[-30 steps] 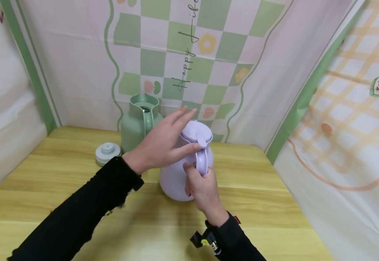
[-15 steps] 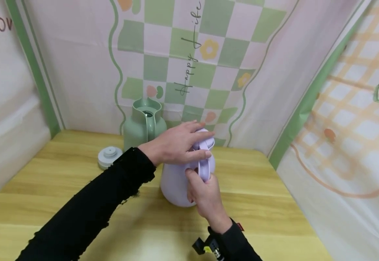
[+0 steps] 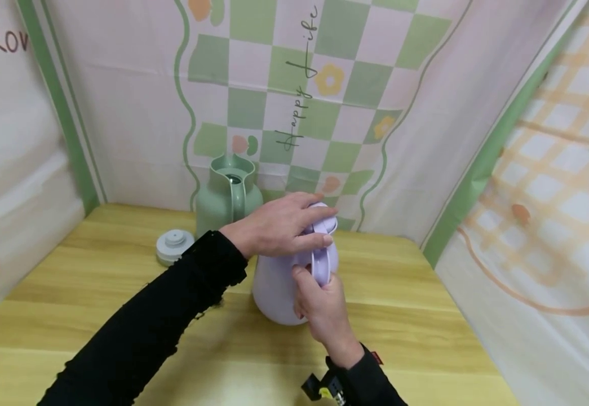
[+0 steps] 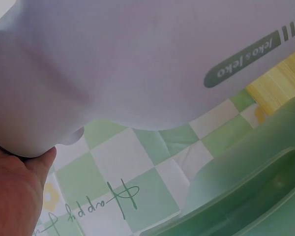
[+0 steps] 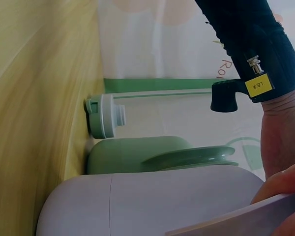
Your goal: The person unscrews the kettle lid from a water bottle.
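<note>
While two black sleeves (image 3: pixel 147 327) reach in from the bottom of the head view, a small black gadget (image 3: pixel 319 388) with a yellow tag sits at the right wrist, near the bottom edge. Just above it, right of the middle, the right hand (image 3: pixel 324 313) has its fingers curled around the handle (image 3: pixel 320 268) of a light purple jug (image 3: pixel 280 290). That jug stands upright just below the middle of the frame, on a yellow wood table (image 3: pixel 411 321). The left hand (image 3: pixel 284 225) lies across the jug's top with its fingers stretched out, touching the purple lid (image 3: pixel 326 225), and grips nothing. In the left wrist view, a green label (image 4: pixel 243 59) on the jug's side shows at the upper right. Back in the head view, a round pale cap (image 3: pixel 175 245) lies on the table, left of the middle. Just beside it, farther back, stands a green jug (image 3: pixel 213 211). Behind everything hangs a cloth (image 3: pixel 355 34) with green and white squares, filling the upper middle.
</note>
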`<state>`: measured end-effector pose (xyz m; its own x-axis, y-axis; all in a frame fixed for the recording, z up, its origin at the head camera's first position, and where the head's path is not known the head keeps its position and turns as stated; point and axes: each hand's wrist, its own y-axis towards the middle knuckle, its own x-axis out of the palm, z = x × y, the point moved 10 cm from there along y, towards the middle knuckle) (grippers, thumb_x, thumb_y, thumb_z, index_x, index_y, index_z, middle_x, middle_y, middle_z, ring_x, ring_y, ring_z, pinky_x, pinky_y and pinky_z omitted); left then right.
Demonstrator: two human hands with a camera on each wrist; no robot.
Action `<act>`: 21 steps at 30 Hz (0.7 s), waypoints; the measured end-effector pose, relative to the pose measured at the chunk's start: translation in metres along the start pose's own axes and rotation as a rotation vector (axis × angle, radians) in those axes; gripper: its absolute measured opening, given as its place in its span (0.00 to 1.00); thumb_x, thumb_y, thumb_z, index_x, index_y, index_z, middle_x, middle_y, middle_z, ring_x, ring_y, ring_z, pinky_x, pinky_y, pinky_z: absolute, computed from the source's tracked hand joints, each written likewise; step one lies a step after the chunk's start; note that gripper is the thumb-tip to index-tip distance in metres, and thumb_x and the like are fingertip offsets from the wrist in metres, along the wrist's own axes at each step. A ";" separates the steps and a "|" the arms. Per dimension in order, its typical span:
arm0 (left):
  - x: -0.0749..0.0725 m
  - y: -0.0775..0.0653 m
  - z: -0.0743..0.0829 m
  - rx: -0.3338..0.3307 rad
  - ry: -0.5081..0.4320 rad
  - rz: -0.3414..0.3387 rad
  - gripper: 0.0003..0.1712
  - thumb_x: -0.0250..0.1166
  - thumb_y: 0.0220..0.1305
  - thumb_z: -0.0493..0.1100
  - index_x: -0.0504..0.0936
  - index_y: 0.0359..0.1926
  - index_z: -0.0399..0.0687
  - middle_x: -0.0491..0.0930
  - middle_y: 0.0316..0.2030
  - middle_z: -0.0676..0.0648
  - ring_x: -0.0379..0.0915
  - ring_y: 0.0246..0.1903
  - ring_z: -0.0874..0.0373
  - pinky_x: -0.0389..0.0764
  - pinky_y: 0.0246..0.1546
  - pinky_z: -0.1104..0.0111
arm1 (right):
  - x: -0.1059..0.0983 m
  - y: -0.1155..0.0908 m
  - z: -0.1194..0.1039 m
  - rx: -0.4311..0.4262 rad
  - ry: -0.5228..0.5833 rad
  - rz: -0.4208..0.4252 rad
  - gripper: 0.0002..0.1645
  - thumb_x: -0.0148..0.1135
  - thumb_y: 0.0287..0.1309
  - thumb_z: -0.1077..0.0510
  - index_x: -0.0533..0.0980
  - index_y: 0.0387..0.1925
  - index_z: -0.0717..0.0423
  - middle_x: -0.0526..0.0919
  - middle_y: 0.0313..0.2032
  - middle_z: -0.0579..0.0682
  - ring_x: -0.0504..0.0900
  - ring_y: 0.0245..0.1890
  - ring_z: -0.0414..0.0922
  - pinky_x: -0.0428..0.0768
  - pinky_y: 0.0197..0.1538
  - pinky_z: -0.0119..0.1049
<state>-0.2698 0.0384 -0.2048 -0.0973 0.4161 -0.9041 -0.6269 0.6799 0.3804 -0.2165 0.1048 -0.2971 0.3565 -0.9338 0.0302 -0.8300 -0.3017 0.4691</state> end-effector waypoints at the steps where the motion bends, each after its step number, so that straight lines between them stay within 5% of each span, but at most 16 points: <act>1: 0.000 0.000 0.000 -0.004 -0.004 -0.004 0.37 0.54 0.75 0.67 0.68 0.78 0.59 0.63 0.78 0.41 0.58 0.77 0.47 0.66 0.74 0.52 | 0.000 0.000 0.000 -0.001 -0.006 0.002 0.20 0.52 0.77 0.61 0.64 0.24 0.54 0.63 0.11 0.39 0.59 0.09 0.50 0.67 0.14 0.37; 21: -0.001 0.001 0.006 -0.065 0.021 -0.028 0.37 0.54 0.76 0.67 0.67 0.79 0.59 0.64 0.76 0.39 0.60 0.76 0.45 0.65 0.74 0.52 | -0.008 -0.003 -0.001 0.021 -0.073 0.158 0.25 0.55 0.75 0.61 0.62 0.19 0.62 0.64 0.09 0.41 0.64 0.08 0.43 0.66 0.13 0.36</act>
<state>-0.2660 0.0420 -0.2023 -0.0943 0.3844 -0.9183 -0.6786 0.6501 0.3418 -0.2160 0.1136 -0.2979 0.1897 -0.9811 0.0374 -0.8823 -0.1536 0.4450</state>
